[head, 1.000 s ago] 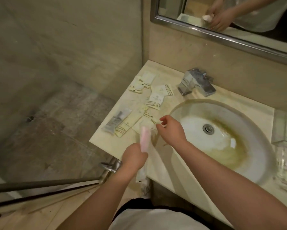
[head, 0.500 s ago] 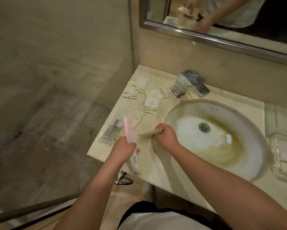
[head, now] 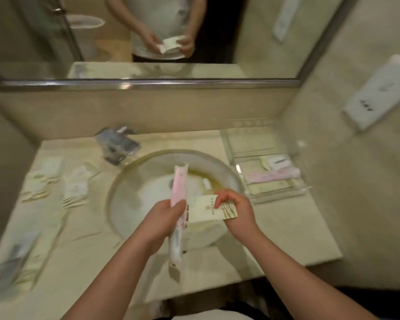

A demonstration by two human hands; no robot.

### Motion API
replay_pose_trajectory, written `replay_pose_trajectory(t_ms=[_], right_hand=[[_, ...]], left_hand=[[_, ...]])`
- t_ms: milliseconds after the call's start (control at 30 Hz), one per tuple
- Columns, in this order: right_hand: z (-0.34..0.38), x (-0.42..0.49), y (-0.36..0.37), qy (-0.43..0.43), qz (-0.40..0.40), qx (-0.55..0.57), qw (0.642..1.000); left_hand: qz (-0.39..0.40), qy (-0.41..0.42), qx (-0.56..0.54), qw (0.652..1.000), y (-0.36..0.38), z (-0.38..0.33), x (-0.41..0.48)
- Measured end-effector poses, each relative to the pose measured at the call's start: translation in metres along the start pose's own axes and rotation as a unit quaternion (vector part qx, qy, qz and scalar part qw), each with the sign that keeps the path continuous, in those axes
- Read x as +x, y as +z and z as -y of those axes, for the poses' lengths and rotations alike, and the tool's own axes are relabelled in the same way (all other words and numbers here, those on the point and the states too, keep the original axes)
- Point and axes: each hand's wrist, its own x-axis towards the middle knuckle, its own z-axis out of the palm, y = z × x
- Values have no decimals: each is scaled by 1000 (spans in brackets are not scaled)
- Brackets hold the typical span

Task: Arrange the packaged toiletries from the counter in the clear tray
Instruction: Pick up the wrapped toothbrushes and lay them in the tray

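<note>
While the left hand [head: 164, 218] grips a pink packet [head: 179, 188], the right hand [head: 237, 209] pinches a cream packet [head: 208, 209]; both look light, limp, best held mid-length.

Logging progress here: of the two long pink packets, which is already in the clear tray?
The flat pink packet lying across the clear tray, right of the sink. The upright pink packet is over it, held by the left hand.

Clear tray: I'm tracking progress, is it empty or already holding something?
Not empty. The clear tray holds a long pink packet and a small white packet, lying flat in its near section.
</note>
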Motion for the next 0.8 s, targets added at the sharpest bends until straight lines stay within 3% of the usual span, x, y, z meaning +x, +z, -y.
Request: replay_pose_trajectory(t_ms=[200, 333, 500, 633, 800], right_hand=[[-30, 5, -112, 10, -37, 29, 999], [-48, 11, -167, 64, -18, 55, 996], [-60, 20, -208, 241, -32, 201, 949], [-64, 17, -203, 256, 20, 108, 960], [-72, 28, -205, 296, -88, 109, 945]], left_hand=[[53, -18, -27, 998, 121, -35, 24], [8, -47, -31, 998, 176, -49, 43], [-40, -49, 30, 998, 193, -55, 66], [-45, -64, 56, 995, 201, -53, 83], [-47, -80, 55, 994, 203, -56, 104]])
